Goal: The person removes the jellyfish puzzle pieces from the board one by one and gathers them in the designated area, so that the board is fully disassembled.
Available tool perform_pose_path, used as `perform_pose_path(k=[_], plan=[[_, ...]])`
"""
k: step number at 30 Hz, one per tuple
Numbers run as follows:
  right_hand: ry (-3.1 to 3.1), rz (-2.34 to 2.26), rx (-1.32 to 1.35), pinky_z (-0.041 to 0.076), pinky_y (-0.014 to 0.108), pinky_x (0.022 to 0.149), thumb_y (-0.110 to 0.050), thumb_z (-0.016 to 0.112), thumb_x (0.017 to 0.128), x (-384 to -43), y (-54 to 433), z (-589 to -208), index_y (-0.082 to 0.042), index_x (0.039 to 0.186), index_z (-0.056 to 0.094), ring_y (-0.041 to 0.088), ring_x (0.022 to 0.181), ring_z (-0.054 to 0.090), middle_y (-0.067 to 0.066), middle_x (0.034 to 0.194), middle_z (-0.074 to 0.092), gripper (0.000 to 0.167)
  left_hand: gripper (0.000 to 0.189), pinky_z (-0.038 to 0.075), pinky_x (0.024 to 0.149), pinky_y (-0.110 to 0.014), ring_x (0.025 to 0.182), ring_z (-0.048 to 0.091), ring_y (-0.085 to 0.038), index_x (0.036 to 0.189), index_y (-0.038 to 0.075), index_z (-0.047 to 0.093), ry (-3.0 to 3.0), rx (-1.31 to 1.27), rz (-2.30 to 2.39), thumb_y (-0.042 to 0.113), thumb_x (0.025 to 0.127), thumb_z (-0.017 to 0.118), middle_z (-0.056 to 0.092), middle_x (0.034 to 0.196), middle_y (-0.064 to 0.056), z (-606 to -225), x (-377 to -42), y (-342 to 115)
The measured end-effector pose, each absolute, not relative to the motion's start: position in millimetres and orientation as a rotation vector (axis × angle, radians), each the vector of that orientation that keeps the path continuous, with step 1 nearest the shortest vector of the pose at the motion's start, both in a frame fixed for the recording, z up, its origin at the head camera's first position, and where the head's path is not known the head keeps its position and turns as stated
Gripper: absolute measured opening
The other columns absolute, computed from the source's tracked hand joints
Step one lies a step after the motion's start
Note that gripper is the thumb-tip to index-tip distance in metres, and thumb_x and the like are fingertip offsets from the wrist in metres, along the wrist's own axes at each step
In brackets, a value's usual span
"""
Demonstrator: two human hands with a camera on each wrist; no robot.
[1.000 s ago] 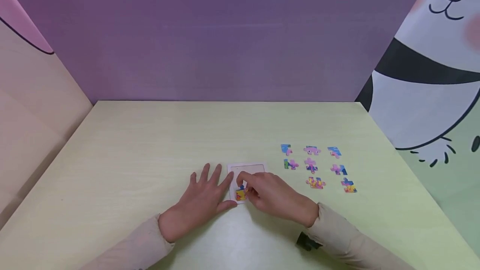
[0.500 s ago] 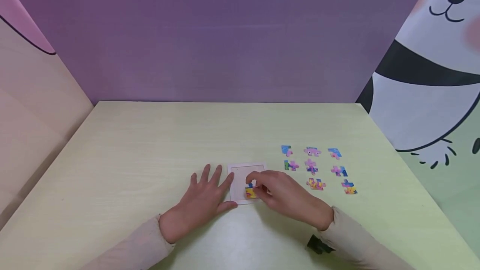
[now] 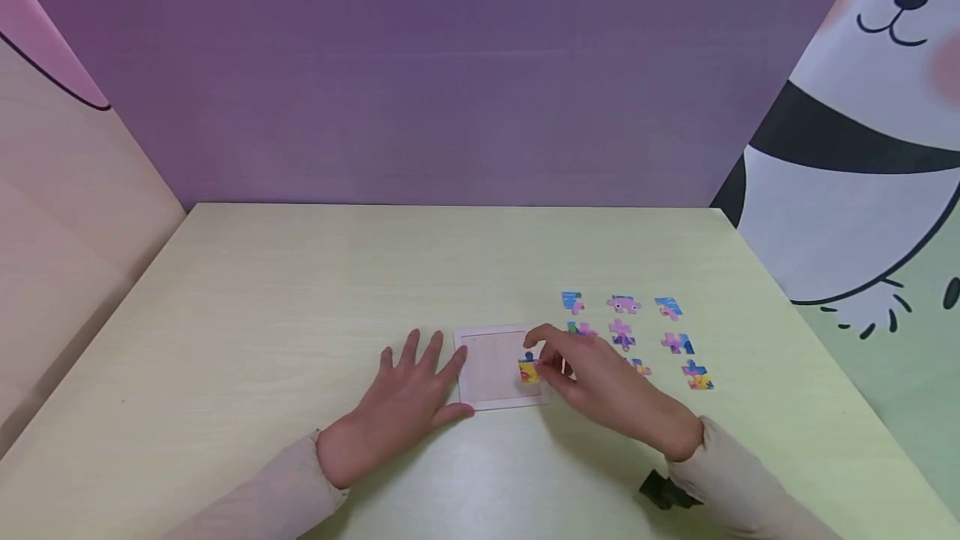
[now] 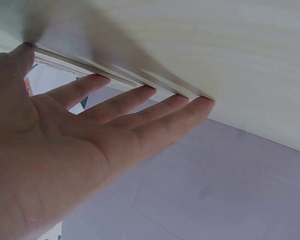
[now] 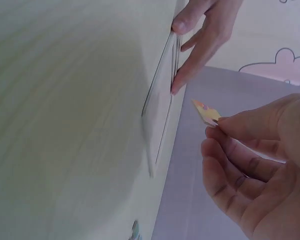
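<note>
In the head view my right hand pinches a small jigsaw puzzle piece, yellow with a blue knob, between thumb and fingertips. It is held over the right part of a shallow white puzzle frame. The right wrist view shows that puzzle piece raised above the tabletop, gripped at one corner. My left hand lies with fingers spread, thumb and index fingertip at the frame's left edge. In the left wrist view the fingertips of the left hand rest on the table and along the frame's side.
Several loose puzzle pieces lie in rows right of the frame, among them a yellow and blue corner piece and a pink piece with eyes. My right hand partly covers two pieces. A purple wall rises behind the table.
My right hand has moved to the right, carrying the puzzle piece from the frame's left side to its right side. More of the frame's inside shows. My left hand has stayed in place.
</note>
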State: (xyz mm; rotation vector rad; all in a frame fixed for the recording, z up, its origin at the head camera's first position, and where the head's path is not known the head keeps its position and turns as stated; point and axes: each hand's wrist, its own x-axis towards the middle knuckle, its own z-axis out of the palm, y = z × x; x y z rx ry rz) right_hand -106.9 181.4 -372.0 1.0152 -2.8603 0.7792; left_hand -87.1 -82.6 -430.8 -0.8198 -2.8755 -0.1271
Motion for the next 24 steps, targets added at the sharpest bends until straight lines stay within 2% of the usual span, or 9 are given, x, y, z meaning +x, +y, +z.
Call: perform_pose_path(k=[6,24], plan=[[-2.872,0.795,0.948,0.052,0.023,0.065,-0.001,0.069,0.091,-108,197,-378,-0.013,0.107,0.062,0.004,0.072,0.057,-0.007,0.082,0.066,0.021,0.069,0.045,0.091,-0.067,0.13,0.044,-0.052,0.146,0.014,0.051,-2.834,-0.837,-0.12,0.061,0.094,0.054,0.048,0.143,-0.023,-432,-86,-84],[-2.876,0.842,0.776,0.051,0.024,0.063,-0.001,0.07,0.089,-124,240,-395,-0.011,0.104,0.064,0.005,0.068,0.057,-0.008,0.077,0.065,0.02,0.069,0.045,0.091,-0.067,0.13,0.044,-0.052,0.146,0.014,0.05,-2.813,-0.846,-0.123,0.061,0.096,0.051,0.048,0.144,-0.023,-434,-87,-85]])
